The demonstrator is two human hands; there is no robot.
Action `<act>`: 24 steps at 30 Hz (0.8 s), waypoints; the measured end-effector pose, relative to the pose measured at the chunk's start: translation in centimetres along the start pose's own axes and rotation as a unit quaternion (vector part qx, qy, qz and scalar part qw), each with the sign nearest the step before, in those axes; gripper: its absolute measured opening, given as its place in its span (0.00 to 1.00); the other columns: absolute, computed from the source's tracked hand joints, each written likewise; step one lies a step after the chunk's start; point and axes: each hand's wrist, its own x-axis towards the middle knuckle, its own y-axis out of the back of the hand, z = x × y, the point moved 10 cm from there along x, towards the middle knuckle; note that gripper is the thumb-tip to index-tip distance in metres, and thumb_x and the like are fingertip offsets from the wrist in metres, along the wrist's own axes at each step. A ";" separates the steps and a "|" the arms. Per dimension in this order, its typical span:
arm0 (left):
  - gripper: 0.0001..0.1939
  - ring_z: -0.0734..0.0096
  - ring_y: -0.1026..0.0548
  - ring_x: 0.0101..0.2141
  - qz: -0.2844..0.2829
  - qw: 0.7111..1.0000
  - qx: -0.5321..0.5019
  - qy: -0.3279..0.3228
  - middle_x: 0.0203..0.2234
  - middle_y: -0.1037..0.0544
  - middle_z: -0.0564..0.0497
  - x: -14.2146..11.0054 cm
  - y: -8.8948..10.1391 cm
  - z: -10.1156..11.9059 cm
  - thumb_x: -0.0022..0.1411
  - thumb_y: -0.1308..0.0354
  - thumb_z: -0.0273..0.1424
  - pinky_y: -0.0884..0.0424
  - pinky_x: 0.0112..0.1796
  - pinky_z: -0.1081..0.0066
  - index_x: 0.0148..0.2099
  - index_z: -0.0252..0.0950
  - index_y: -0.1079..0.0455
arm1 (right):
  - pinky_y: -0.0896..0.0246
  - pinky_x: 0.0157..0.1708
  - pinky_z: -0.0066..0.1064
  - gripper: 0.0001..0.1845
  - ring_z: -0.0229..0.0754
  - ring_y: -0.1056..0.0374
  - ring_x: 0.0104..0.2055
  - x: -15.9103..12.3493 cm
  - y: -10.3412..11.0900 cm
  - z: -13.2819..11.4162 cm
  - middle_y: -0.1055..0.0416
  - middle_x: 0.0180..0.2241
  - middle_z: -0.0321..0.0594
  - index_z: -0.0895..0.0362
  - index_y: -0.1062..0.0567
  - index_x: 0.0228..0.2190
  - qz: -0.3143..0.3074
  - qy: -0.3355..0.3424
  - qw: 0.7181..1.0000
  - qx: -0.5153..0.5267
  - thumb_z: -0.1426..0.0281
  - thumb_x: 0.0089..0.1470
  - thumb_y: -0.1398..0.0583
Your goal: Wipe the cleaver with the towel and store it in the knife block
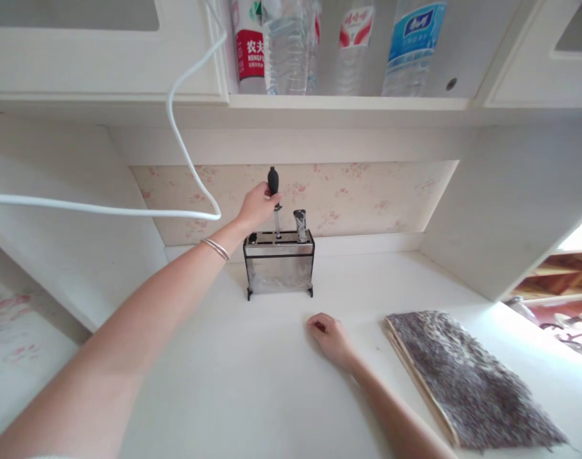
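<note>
My left hand (261,205) is closed round the black handle of a tool with a slim metal shaft (278,224); whether it is a screwdriver or a sharpening steel I cannot tell. Its shaft stands upright in a slot of the knife block (280,252), which has a metal top, see-through sides and black feet. In the block's right end stands another item with a mottled grey and black handle (301,224). My right hand (329,338) rests on the white counter in front of the block, fingers curled in with nothing visible in them.
A folded, shaggy grey-brown mat (472,382) lies on the counter (252,382) at the right. A white cable (176,121) hangs down at the left, in front of the cabinet. Overhead, a shelf (348,102) holds several plastic bottles (285,54). Side panels flank the counter.
</note>
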 end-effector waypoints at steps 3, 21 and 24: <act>0.10 0.63 0.26 0.37 0.027 0.999 -0.027 0.000 0.36 0.24 0.47 1.0 1.9 0.7 0.59 0.44 0.37 0.29 0.40 0.64 0.39 0.37 0.32 | 0.39 0.39 0.37 0.10 0.45 0.32 0.35 0.0 0.0 -0.5 0.25 0.32 0.40 0.54 0.24 0.29 -0.002 0.013 1.000 -0.012 0.70 0.49 0.46; 0.10 0.73 0.26 0.35 0.093 0.989 0.044 -0.111 0.33 0.25 0.52 1.8 6.5 9.4 0.59 0.43 0.34 0.31 0.38 0.69 0.40 0.33 0.31 | 0.40 0.38 0.33 0.11 0.42 0.32 0.35 -0.1 0.1 0.0 0.25 0.33 0.40 0.55 0.23 0.31 0.001 0.026 0.999 -0.035 0.70 0.50 0.46; 0.09 0.77 0.27 0.33 0.093 0.988 0.021 -0.122 0.35 0.23 0.52 1.3 7.5 9.3 0.59 0.43 0.33 0.30 0.36 0.71 0.41 0.34 0.33 | 0.41 0.38 0.33 0.10 0.41 0.32 0.35 -0.1 0.2 -0.1 0.25 0.33 0.39 0.56 0.24 0.30 0.003 0.026 0.999 -0.030 0.70 0.50 0.45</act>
